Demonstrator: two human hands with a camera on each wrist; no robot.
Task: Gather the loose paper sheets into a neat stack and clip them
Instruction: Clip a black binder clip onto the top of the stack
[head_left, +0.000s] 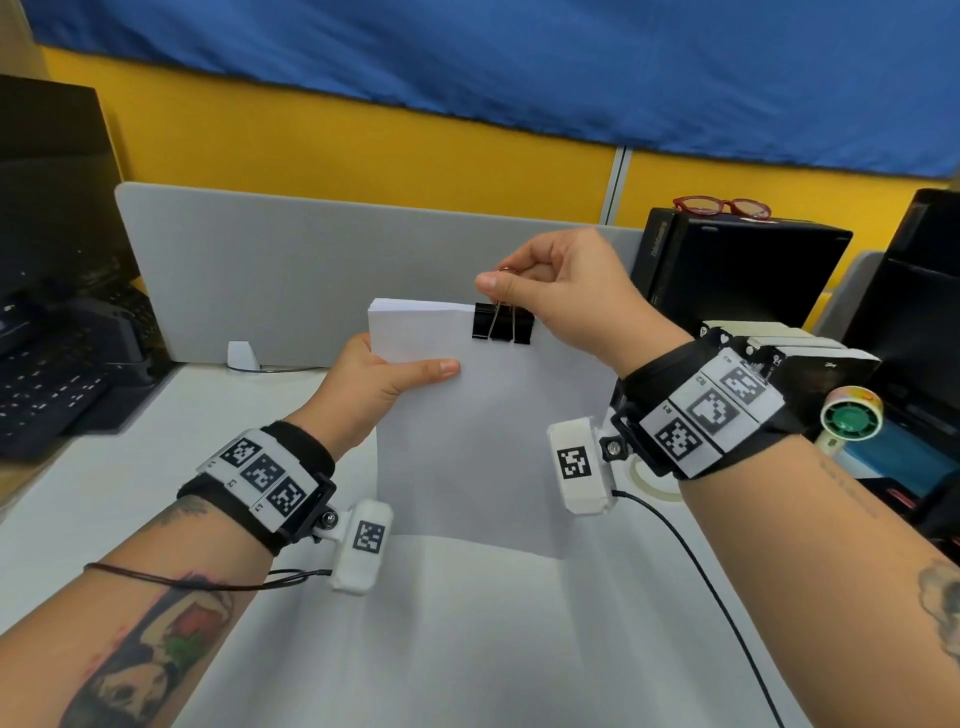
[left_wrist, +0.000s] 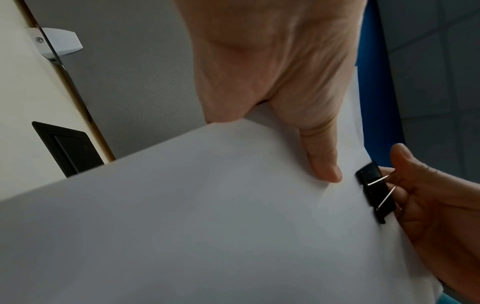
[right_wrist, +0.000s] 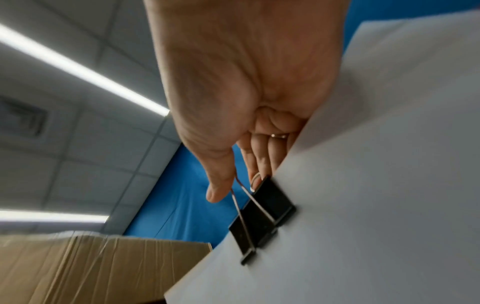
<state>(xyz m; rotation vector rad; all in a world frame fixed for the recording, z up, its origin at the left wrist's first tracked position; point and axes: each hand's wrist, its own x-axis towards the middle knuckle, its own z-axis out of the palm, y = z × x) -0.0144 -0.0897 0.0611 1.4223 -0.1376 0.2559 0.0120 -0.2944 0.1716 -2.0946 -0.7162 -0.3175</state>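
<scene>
From the head view, my left hand (head_left: 382, 387) grips the paper stack (head_left: 483, 431) at its left edge, thumb flat across the top sheet, holding it up above the desk (head_left: 467, 649). My right hand (head_left: 563, 291) pinches the wire handles of the black binder clip (head_left: 502, 322), which sits on the stack's top edge.

At my left wrist, my thumb (left_wrist: 322, 156) presses the sheet just beside the clip (left_wrist: 375, 191).

At my right wrist, thumb and fingers (right_wrist: 226, 181) squeeze the clip's wires (right_wrist: 262, 222).
</scene>
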